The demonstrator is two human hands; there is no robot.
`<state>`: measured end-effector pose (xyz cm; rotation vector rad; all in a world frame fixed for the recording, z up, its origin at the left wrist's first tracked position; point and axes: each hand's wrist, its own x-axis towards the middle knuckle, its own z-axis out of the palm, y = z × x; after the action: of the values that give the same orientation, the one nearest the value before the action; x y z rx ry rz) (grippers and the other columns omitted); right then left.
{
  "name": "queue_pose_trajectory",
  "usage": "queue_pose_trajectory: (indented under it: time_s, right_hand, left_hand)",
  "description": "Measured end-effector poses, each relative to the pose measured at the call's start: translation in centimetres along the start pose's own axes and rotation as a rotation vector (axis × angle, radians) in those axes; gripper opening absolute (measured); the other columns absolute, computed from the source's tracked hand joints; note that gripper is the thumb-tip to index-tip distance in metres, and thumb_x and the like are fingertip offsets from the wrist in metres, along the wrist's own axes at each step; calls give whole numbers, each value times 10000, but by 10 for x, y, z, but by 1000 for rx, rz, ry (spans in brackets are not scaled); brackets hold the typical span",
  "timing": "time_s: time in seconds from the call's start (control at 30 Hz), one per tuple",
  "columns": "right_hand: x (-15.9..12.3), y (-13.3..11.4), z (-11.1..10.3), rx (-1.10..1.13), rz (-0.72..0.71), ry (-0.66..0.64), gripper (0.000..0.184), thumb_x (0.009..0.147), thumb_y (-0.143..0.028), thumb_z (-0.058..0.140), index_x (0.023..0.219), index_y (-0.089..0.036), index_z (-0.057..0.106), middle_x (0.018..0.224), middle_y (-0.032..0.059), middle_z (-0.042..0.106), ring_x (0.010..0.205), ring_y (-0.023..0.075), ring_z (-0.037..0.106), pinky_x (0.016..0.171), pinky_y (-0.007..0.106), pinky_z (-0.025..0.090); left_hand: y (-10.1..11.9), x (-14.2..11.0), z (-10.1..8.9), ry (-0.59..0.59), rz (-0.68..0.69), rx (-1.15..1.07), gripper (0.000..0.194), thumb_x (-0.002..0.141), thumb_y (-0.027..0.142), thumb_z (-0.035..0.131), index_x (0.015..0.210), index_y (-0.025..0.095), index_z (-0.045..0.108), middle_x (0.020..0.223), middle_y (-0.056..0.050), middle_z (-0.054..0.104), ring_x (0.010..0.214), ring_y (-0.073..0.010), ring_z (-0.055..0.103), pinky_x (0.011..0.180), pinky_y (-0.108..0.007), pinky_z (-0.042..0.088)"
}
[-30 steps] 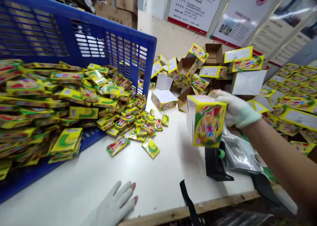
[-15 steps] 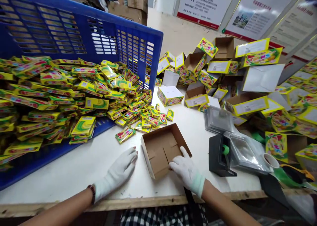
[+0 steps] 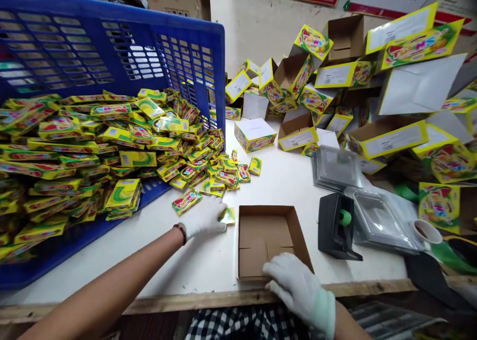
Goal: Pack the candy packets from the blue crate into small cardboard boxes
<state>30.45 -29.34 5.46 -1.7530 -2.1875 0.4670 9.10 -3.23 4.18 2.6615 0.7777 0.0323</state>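
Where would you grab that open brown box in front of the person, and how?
For the open box, I'd pinch its right wall from above, fingers inside, thumb outside. That wall looks thin and stands upright, the top is open, and a strip of bare table separates it from the tape dispenser.

Two gloved hands (image 3: 204,218) (image 3: 296,285), one blue crate (image 3: 112,9), one tape dispenser (image 3: 330,225), packets (image 3: 137,158) and boxes (image 3: 261,225) too many to count

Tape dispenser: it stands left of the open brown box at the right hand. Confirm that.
Wrong side: the head view shows the tape dispenser right of the open brown box, which is indeed at the right hand.
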Motion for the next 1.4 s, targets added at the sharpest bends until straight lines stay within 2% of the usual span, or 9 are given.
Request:
queue_pose_trajectory:
  time_s: [0.17,0.27,0.4,0.6,0.73,0.83,1.1,1.23,1.4]
  right_hand:
    - [32,4,-20,616,284,262,280,937,-434,508,1133,-300,656,1141,93,688,1075,284,649,891,452,553]
    - [64,-7,-20,1047,383,125,449,878,-534,591,1280,-336,564,1174,93,678,919,270,703,697,431,601]
    - [81,-4,-19,1204,370,-56,594,835,-564,644,1299,-222,502,935,66,698,520,118,597,451,248,491]
    - [65,55,-31,639,263,-141,395,774,-282,654,1151,-168,636,1127,94,695,944,217,657,851,361,543]
    - [80,52,-14,286,274,-567,342,741,-215,671,1081,-189,699,1053,52,733,979,229,656,933,366,468]
    - [90,25,8,154,336,-594,260,749,-286,700,995,-205,729,997,43,733,994,241,648,974,377,407]
    - [69,7,29,265,341,-440,437,728,-407,743,1100,-190,671,1044,85,667,892,226,629,776,327,449]
    - [74,18,-11,699,425,-189,497,966,-487,345,1318,-177,510,766,11,637,500,129,533,534,275,431]
    - [82,23,-37,674,190,-23,252,862,-316,535,1058,-177,613,950,43,667,802,157,612,726,285,495]
  left_hand:
    - [25,-42,-12,204,-142,-674,435,949,418,440,1299,178,537,1210,-104,654,1099,-238,610,956,-378,501]
    - [80,-50,-5,228,-94,-1124,479,932,434,522,1334,173,534,1218,-110,663,1119,-249,610,986,-395,503]
    - [125,-50,11,381,-111,-1013,359,951,378,479,1193,176,652,1203,-104,668,1088,-234,621,989,-393,503]
    - [26,-56,7,608,-321,-224,341,913,348,473,1154,176,641,1268,-123,601,1253,-292,503,1116,-479,370]
    - [-51,-54,10,403,-579,32,585,736,403,602,1234,98,564,1211,-198,571,1154,-381,530,1004,-516,431]
    - [-68,-58,20,369,-630,-1,595,726,377,580,1237,72,554,1142,-207,612,1085,-378,577,968,-511,457]
    - [32,-82,19,683,-352,-467,653,828,394,628,1401,144,438,1397,-147,550,1234,-272,576,1073,-438,465]
    - [87,-82,2,595,32,-307,646,782,177,632,1403,195,454,1314,-135,607,1201,-276,586,1034,-468,494]
    - [102,-67,3,473,229,-201,720,783,157,605,1465,186,377,1327,-158,593,1213,-296,572,1025,-500,491]
